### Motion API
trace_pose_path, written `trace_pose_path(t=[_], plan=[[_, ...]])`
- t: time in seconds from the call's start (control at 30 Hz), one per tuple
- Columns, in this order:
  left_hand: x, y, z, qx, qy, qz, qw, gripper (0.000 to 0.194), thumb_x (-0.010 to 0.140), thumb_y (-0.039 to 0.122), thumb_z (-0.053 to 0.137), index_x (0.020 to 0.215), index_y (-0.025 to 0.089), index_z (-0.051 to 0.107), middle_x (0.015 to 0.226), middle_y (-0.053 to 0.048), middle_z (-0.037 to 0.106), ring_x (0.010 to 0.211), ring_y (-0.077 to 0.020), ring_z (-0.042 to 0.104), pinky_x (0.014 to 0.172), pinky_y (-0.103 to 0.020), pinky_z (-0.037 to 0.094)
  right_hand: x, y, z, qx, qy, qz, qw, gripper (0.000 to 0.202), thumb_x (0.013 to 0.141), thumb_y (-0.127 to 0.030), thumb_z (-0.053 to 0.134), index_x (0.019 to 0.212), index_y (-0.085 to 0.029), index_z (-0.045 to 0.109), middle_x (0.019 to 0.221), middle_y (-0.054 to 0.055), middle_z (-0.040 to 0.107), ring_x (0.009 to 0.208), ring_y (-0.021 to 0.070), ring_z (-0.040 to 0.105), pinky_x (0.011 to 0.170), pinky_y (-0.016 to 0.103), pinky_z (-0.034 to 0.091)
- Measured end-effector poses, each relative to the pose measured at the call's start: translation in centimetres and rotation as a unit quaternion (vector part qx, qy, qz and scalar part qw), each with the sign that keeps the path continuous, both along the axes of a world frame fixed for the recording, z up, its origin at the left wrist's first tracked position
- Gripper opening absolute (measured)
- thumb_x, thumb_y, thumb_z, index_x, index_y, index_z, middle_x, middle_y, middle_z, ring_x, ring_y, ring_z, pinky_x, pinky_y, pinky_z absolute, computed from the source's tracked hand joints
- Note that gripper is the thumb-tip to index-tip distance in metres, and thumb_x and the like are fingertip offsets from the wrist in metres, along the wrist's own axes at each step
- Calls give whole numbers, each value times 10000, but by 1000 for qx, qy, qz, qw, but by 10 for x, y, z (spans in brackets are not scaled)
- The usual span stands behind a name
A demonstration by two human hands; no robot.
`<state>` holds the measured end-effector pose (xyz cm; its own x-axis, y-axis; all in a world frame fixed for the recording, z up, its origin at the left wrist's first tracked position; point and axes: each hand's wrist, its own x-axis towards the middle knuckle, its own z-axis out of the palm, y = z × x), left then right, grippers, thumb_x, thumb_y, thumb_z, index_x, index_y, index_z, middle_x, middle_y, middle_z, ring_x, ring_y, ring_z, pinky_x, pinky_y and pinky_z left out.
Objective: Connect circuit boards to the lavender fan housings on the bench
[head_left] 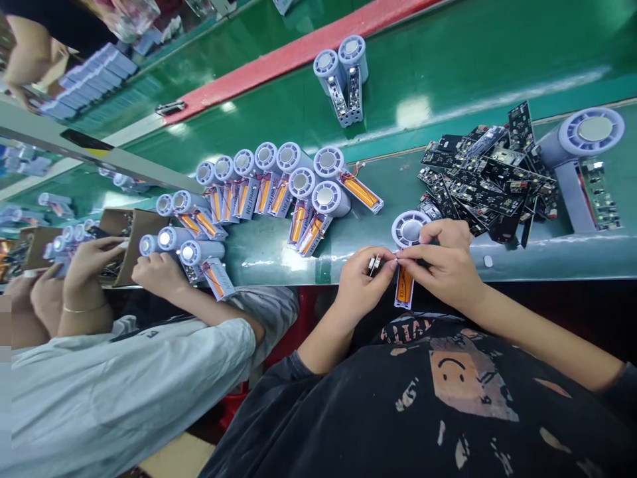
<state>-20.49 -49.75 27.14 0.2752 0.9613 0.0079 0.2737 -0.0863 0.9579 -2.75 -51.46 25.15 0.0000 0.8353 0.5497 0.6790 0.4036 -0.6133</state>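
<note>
Ref is the circuit board pile (485, 179): boards overlap, can't count them. One fan (408, 229) in front of me, near-left of the pile, head toward the pile, handle toward me, one orange battery (405, 285) in the handle.

My left hand (365, 275), left of that fan's head: fingers curled, thumb and forefinger pinched, small silver part (374, 264) held edge-on, too small to ID. My right hand (445, 259), just on the near side of the pile: thumb and forefinger closed at the tips on a tiny pale bit (397, 258), other fingers over the fan's rim.

Other counts: 1 bigger-looking fan (592, 129) just right of the pile, 1 board showing in its handle. 2 fans (352, 50) beyond the pile to the left, side by side, 1 board in each handle. 13 fans (266, 156) in a cluster left of the pile, most with an orange battery visible. 1 white chip (488, 261) on the bench (279, 265), near side of the pile.

Containers: 2 cardboard boxes (134, 249), far left of the pile. Nearer one has dark parts in it, uncounted; can't make out the other's contents. 4 co-workers' hands (162, 275) around there.
</note>
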Motion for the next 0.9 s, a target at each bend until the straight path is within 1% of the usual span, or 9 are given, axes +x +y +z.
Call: trace_pose_path(t=[0.03,0.1,0.17,0.23,0.37,0.43,0.53,0.67,0.9], plan=[[-1,-1,1,-29,-23,-4,999,158,826,272,718,925,207,614,871,15,644,701,-89,551,683,-230,466,-1,0,1,-12,10,-1,1000,221,944,-333,651,781,-290,794,881,34,579,879,214,514,803,401,326],[-4,-3,2,-131,-107,-14,985,311,810,329,720,1031,242,519,922,36,599,586,-55,482,529,-191,421,-4,0,4,-22,23,-11,999,228,925,-320,646,743,-276,777,870,32,569,874,215,507,797,400,321],[-6,-5,2,-227,-177,-28,957,338,825,385,686,1035,255,454,931,46,571,507,-36,449,423,-168,373,-7,0,5,-17,20,-23,999,237,916,-310,643,717,-268,765,858,34,564,878,219,500,796,403,314],[-6,-6,1,-263,-178,-35,948,314,849,412,663,1010,240,456,901,40,588,489,-39,495,408,-169,413,-9,0,5,-13,8,-27,1000,240,916,-297,644,709,-268,762,852,34,565,886,221,496,811,411,315],[-6,-9,1,-209,-74,-24,975,295,903,385,631,1111,195,544,674,45,616,520,-82,604,515,-187,531,-10,1,5,6,-25,-12,1000,223,911,-254,656,714,-261,761,852,32,581,883,213,489,828,409,330],[-5,-9,1,-171,-33,-19,985,270,922,332,602,1144,179,585,645,39,619,552,-93,634,545,-187,549,-10,1,7,31,-47,-12,998,219,908,-233,662,707,-247,749,840,31,583,876,208,483,829,400,336],[-4,-9,3,-124,6,-17,992,242,927,265,568,1145,177,625,748,10,653,589,-93,659,559,-189,564,-9,1,9,48,-75,-18,996,229,910,-219,659,691,-232,724,822,31,579,867,208,474,828,393,340],[-3,-8,4,-70,45,-12,996,232,931,208,535,1136,183,641,872,-20,670,594,-84,662,565,-193,570,-9,-1,11,34,-91,-8,995,233,920,-215,642,698,-226,711,836,42,579,865,212,456,820,390,343],[-2,-9,5,-25,79,-12,997,230,945,168,514,1139,206,632,1004,-40,681,627,-88,665,594,-213,573,-11,-2,9,33,-107,-32,993,233,914,-205,646,692,-227,715,830,48,598,884,223,436,815,407,312]])
